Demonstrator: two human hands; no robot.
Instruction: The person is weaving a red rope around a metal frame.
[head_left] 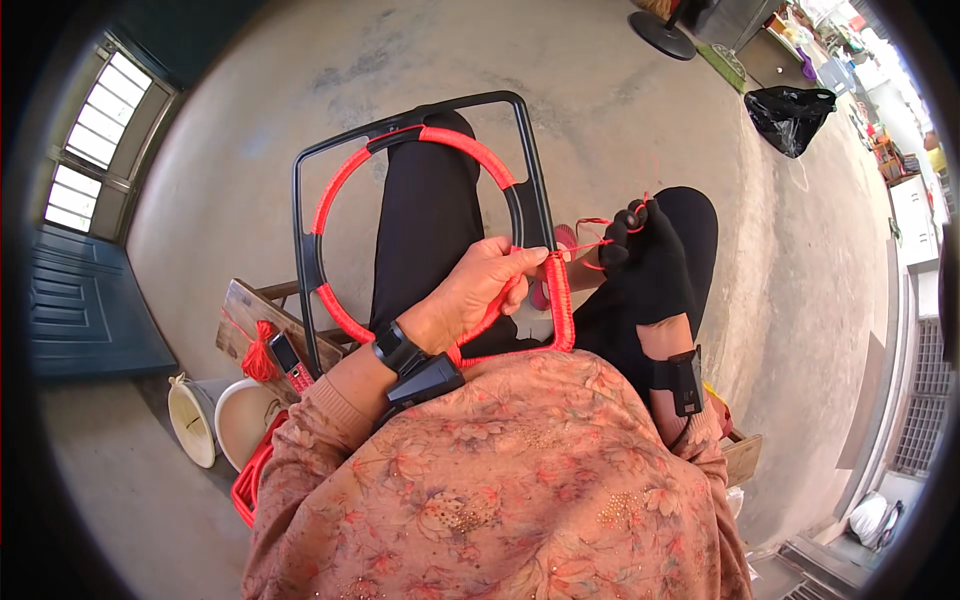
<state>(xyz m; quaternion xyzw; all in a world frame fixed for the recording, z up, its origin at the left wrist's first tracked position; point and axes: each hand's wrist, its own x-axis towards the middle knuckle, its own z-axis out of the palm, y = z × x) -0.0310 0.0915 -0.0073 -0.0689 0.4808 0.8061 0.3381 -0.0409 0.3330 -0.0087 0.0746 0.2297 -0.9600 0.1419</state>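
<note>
A black metal frame, rounded-square with a ring inside, rests across my lap. Red cord covers several stretches of the ring, along with the lower right side and the near edge of the frame. My bare left hand grips the frame's right side, thumb pressed where the wrapping ends. From that spot a thin red cord runs to my right hand, which wears a black glove and has its fingers closed around the cord. Loose loops of cord show around the gloved fingers.
On a wooden bench at left lie a red cord bundle and a mobile phone. Beside it stand two pale buckets and a red basket. A black plastic bag and a green broom head lie far right.
</note>
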